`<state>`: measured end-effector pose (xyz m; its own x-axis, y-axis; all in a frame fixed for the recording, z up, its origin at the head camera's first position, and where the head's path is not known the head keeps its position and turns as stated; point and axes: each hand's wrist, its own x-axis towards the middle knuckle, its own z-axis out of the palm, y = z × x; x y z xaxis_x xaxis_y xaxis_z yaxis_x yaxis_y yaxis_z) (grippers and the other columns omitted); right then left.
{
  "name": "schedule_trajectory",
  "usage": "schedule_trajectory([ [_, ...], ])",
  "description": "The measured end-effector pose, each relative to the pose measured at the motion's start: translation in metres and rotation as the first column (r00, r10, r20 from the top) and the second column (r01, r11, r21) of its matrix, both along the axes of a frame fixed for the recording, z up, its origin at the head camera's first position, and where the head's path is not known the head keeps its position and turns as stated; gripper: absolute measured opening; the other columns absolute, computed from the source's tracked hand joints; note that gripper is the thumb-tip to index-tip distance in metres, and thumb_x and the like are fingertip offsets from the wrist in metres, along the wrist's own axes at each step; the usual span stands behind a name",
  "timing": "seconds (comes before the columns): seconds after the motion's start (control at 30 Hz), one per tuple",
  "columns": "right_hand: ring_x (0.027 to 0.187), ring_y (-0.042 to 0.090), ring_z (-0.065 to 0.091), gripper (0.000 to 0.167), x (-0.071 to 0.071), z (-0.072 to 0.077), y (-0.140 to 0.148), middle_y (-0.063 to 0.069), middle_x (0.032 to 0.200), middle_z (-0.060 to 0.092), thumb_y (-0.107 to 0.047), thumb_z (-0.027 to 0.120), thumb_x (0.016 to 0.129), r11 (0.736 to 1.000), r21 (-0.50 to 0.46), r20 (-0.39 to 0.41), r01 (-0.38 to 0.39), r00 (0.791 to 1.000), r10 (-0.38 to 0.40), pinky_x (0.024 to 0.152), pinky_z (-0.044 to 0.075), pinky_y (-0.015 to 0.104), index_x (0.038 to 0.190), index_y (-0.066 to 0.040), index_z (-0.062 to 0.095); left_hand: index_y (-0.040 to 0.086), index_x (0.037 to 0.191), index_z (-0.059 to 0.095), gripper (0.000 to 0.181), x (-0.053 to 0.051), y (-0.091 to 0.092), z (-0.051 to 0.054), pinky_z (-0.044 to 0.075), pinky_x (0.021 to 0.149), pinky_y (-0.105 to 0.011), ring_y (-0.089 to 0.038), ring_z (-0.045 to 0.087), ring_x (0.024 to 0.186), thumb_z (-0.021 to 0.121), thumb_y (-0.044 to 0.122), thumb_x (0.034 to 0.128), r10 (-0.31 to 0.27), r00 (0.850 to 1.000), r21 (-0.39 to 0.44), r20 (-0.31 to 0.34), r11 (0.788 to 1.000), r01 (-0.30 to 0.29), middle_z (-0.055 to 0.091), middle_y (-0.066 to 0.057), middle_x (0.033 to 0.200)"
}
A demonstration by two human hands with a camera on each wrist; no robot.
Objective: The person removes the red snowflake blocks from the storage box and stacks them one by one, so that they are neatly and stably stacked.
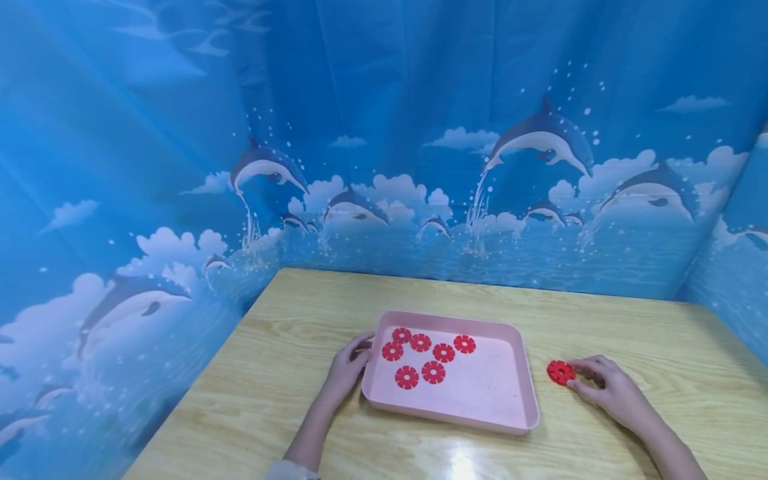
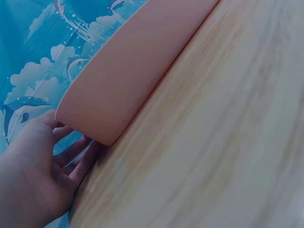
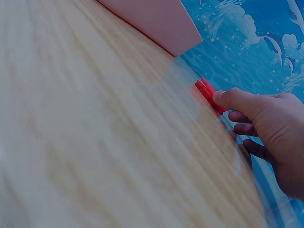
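Observation:
A pink rectangular tray sits on the table, with several flat red notched discs lying spread over its left half. My left hand is at the tray's left end, its relaxed fingers touching the outer wall, as the left wrist view shows too. To the right of the tray, my right hand pinches a small stack of red notched discs between thumb and fingers. Seen edge-on in the right wrist view, the red stack is low at the tabletop under the thumb; the exact number of layers is unclear.
The light wood table extends around the tray on all sides. A blue curtain printed with dolphins and clouds hangs behind the table and along its left and right sides.

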<state>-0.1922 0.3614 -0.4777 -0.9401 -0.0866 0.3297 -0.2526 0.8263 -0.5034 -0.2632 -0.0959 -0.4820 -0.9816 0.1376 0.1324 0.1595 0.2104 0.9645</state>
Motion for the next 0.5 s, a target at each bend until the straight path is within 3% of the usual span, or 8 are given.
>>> schedule_trajectory([
  [0.5, 0.079, 0.007, 0.051, 0.032, -0.0003, -0.0039, 0.0006, 0.001, 0.092, 0.057, -0.016, 0.076, 0.075, 1.000, -0.015, -0.041, -0.015, 0.999, 0.014, 0.057, 0.043, 0.023, 0.103, -0.002, 0.066, 0.001, 0.128, 0.051, 0.039, 0.0020, -0.0005, 0.0027, 0.049, 0.086, -0.038, -0.034, 0.052, 0.105, 0.054, 0.012, 0.0909, -0.001, 1.000, 0.000, 0.018, 1.000, 0.001, 0.055, -0.021, 0.115],
])
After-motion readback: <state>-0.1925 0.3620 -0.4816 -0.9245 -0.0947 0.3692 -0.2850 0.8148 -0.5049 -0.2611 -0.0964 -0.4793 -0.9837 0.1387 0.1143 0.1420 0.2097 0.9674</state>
